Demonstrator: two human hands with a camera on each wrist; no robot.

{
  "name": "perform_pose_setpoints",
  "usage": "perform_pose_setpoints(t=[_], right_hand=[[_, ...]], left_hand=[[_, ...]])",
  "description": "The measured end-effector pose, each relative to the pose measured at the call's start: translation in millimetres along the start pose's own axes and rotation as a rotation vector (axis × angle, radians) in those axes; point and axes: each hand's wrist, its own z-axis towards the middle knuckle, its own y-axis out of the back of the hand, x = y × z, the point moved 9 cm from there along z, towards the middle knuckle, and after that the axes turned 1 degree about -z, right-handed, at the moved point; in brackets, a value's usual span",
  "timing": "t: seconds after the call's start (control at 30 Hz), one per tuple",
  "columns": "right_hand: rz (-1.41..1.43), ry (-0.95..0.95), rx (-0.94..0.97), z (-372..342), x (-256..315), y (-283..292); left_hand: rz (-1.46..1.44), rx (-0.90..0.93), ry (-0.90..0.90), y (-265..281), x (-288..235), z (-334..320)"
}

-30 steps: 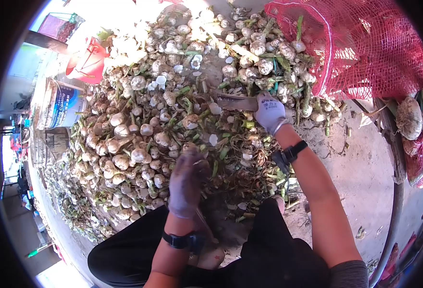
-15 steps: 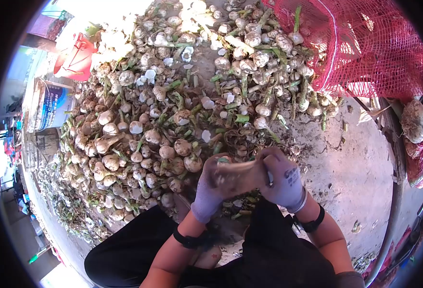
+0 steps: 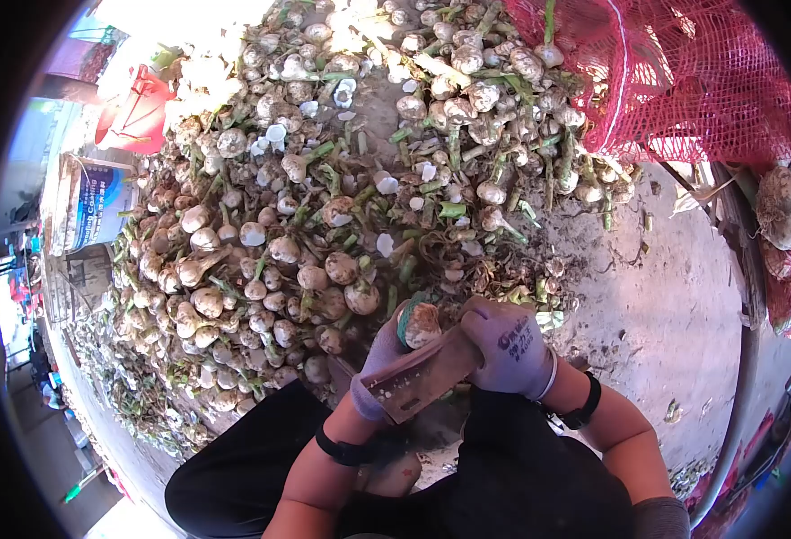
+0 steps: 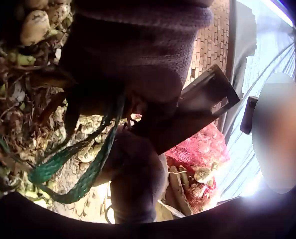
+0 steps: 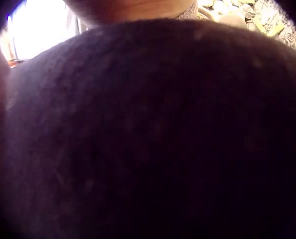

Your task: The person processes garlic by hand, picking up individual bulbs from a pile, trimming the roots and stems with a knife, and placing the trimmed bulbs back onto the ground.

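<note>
Pale floor (image 3: 660,278) fills the right of the frame; lower centre, the left grip (image 3: 381,356) clasps a bulb (image 3: 423,326) (green strap (image 3: 404,316) against it), the right grip (image 3: 512,347) a knife (image 3: 424,377).

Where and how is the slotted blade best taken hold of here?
Probably by the end away from its slot, coming from the person's right, as the right hand does. The blade is broad and flat, slanting across to the left hand, so its long edges look like poor holds. Any handle is hidden by the fingers.
</note>
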Motion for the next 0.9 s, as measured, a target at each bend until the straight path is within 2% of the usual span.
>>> perform_pose_setpoints(t=[0.07, 0.17, 0.23, 0.27, 0.3, 0.33, 0.37, 0.4, 0.43, 0.47, 0.5, 0.53, 0.57, 0.63, 0.7, 0.77, 0.83, 0.9], right_hand=[[0.008, -0.001, -0.022, -0.2, -0.9, 0.3], [0.01, -0.025, -0.043, -1.5, -11.4, -2.0], [0.009, -0.051, -0.036, -7.3, -38.8, -20.6], [0.018, -0.037, -0.075, -11.9, -69.6, -37.6], [0.027, -0.02, -0.115, -12.4, -89.8, -40.7], [0.006, -0.284, -0.029, -7.4, -122.2, -40.0], [-0.008, -0.553, 0.061, -14.0, -149.2, -42.1], [0.147, -0.56, -0.094, -22.3, -154.5, -26.5], [0.152, -0.547, -0.087, -23.1, -153.7, -25.0], [0.206, -0.555, -0.098, -28.0, -152.3, -24.1], [0.259, -0.569, -0.116, -33.7, -149.2, -22.2], [0.382, -0.635, -0.036, -34.4, -135.9, -25.4], [0.379, -0.638, -0.042, -33.5, -120.8, -21.5], [0.813, -0.793, 0.084, -40.1, -95.5, -46.6], [0.858, -0.768, 0.063, -37.3, -73.5, -51.0], [0.897, -0.732, 0.038, -27.1, -64.7, -50.7], [0.616, -0.459, -0.028, -8.7, -49.5, -32.6], [0.613, -0.458, -0.071, -9.6, -62.2, -49.3]], left_hand=[[-0.012, 0.014, 0.028, 9.6, 2.8, 0.0], [0.055, -0.064, 0.026, 0.6, 11.9, -7.2], [0.749, -0.158, -0.387, -1.2, -12.3, -24.7], [0.75, -0.155, -0.386, -5.6, -15.9, -25.5], [0.979, -0.155, -0.347, -13.7, -21.4, -24.8], [1.208, -0.157, -0.298, -19.7, -23.8, -22.4], [1.21, -0.163, -0.287, -22.6, -25.4, -21.9], [1.197, -0.171, -0.352, -28.5, -30.2, -23.7], [1.187, -0.176, -0.432, -35.4, -37.2, -24.2], [1.414, -0.223, -0.716, -36.5, -57.2, -23.6], [1.423, -0.215, -0.716, -37.3, -60.2, -20.3], [1.316, -0.344, -0.736, -28.8, -71.2, -21.1], [1.201, -0.472, -0.75, -16.9, -79.4, -23.3], [1.127, -0.466, -0.714, -6.3, -76.9, -22.2], [0.811, -0.343, -0.721, -9.7, -66.7, -15.3], [0.871, -0.334, -0.783, -21.3, -61.2, -13.0], [0.921, -0.335, -0.845, -36.5, -52.3, -13.7], [0.623, -0.263, -0.86, -41.5, -41.8, -17.7]])
